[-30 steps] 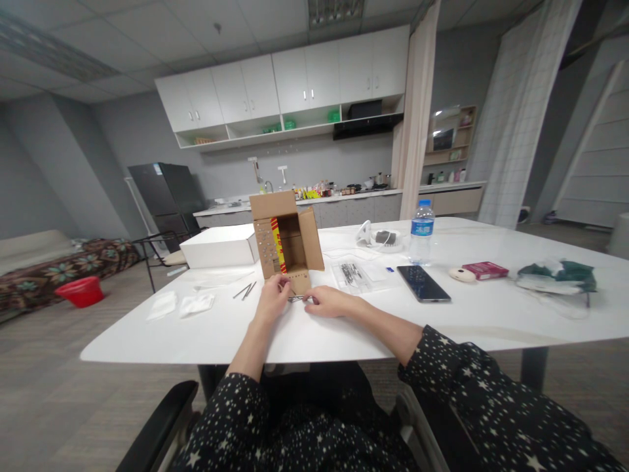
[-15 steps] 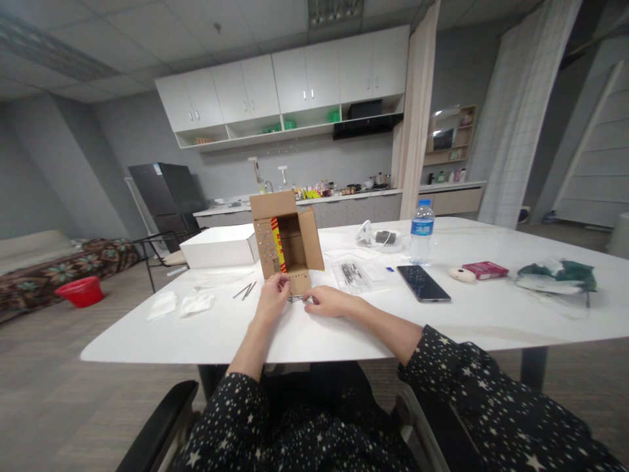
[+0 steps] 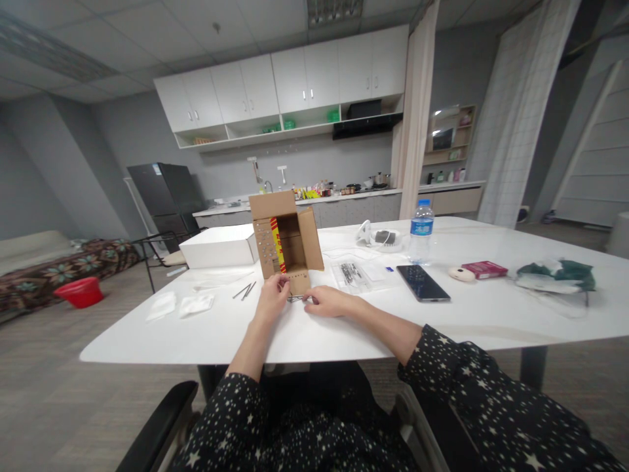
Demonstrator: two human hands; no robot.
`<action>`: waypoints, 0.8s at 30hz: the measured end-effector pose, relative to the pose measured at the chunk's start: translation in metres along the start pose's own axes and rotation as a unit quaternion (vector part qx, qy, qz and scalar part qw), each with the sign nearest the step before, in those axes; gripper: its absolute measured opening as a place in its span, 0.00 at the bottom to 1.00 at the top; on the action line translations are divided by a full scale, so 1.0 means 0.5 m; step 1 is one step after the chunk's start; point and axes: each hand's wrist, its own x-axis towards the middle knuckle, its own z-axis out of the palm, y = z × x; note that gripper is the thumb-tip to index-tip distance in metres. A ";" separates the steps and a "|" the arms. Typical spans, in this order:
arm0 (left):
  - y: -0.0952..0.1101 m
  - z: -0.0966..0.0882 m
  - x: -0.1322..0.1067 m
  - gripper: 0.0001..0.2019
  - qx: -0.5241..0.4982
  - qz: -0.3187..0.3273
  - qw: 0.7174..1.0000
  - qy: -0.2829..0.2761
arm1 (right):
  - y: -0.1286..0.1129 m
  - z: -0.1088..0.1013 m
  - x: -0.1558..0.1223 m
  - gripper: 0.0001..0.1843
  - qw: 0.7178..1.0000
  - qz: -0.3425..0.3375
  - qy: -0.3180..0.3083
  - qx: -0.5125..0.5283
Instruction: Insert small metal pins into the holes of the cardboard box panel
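An open cardboard box [image 3: 269, 204] stands on the table, its opening facing me, with a yellow-and-red strip inside its left flap. Small shiny bits dot that left flap, and its lower flap [image 3: 299, 286] hangs toward me. At the left of the lower flap is my left hand [image 3: 275, 292], closed with fingertips pinched; what they hold is too small to name. My right hand [image 3: 325, 301] rests on the table with curled fingers, touching the end of some thin dark metal sticks [image 3: 295, 299] in front of the box. Two or three similar sticks [image 3: 244, 290] lie to the left.
A white box [image 3: 219, 252] and folded tissues [image 3: 195, 305] are on the left. Rightward lie a clear plastic bag with dark sticks [image 3: 352, 275], a phone [image 3: 422, 283], a water bottle [image 3: 421, 236], a dark red packet [image 3: 485, 269] and a green-and-white bundle [image 3: 557, 276].
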 end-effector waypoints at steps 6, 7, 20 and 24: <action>-0.001 0.000 0.000 0.08 -0.004 -0.001 1.000 -0.001 | 0.000 0.000 0.000 0.21 1.000 -0.001 -0.004 -0.003; -0.002 0.001 0.000 0.08 -0.004 -0.001 1.000 -0.001 | 0.001 0.000 0.000 0.21 1.000 -0.001 -0.003 -0.003; -0.006 0.002 0.001 0.08 0.003 0.002 1.000 -0.009 | -0.001 -0.002 0.000 0.21 1.000 0.000 -0.001 -0.006; -0.009 0.004 0.002 0.08 0.000 0.002 1.000 -0.008 | -0.001 -0.003 -0.001 0.20 1.000 0.000 -0.003 -0.004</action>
